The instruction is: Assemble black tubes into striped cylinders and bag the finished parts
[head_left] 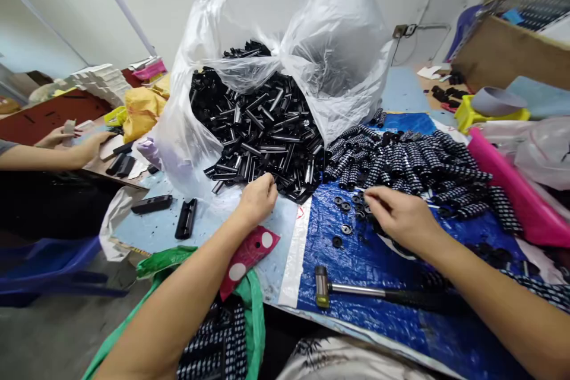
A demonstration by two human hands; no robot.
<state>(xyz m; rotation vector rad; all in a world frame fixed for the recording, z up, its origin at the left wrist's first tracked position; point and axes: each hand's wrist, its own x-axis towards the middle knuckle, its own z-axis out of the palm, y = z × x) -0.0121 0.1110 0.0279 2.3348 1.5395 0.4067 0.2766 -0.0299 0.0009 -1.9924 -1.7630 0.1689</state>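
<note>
My left hand (257,200) is closed at the front edge of a heap of black tubular parts (267,124) spilling from a clear plastic bag (333,41). Its fingertips are curled away from view, so what they hold is hidden. My right hand (403,217) pinches with thumb and forefinger over small black round caps (346,229) scattered on a blue sheet (329,214). Whatever sits in that pinch is too small to make out. Just behind it lies a pile of black rollers with pale dotted rows (401,157).
A two-faced mallet (322,288) lies in front of my right hand. A pink tub (516,190) stands at right. Below my left forearm hangs a green bag (256,309) of dotted parts. Another person's hands (91,147) handle something at far left, near a blue chair (48,261).
</note>
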